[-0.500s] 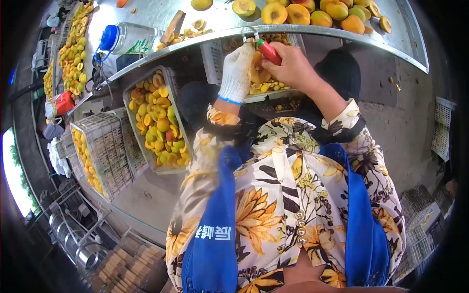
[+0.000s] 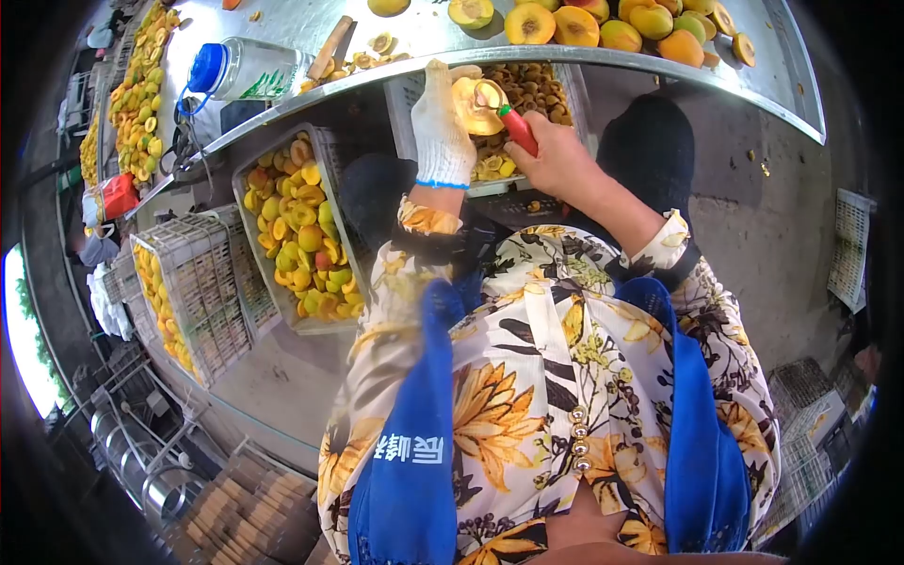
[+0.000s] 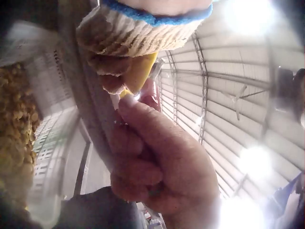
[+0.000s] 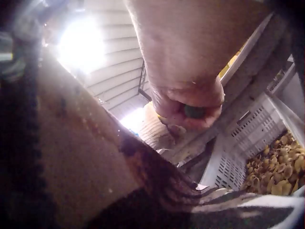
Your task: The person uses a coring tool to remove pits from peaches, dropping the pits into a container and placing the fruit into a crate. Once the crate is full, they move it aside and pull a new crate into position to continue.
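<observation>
In the head view the gloved left hand (image 2: 443, 130) holds a halved yellow fruit (image 2: 476, 105), its cut face turned up and to the right. The bare right hand (image 2: 563, 158) grips a red-handled tool (image 2: 518, 130) with a green collar; its looped metal tip lies at the middle of the cut face. In the left wrist view the fruit (image 3: 141, 72) shows between the glove (image 3: 138, 36) and the right hand (image 3: 164, 157). The right wrist view shows the right hand (image 4: 190, 102) curled round the handle, whose green end (image 4: 194, 111) is visible.
Halved fruits (image 2: 576, 26) lie on the metal table (image 2: 414, 33), near a blue-capped bottle (image 2: 254, 71). A crate of pits and scraps (image 2: 556, 104) stands below its edge. Crates of fruit (image 2: 306, 235) are at the left, one beside another.
The left hand has moved slightly left and up, and the fruit's cut face now shows. The tool's tip has come down from the table edge onto the fruit.
</observation>
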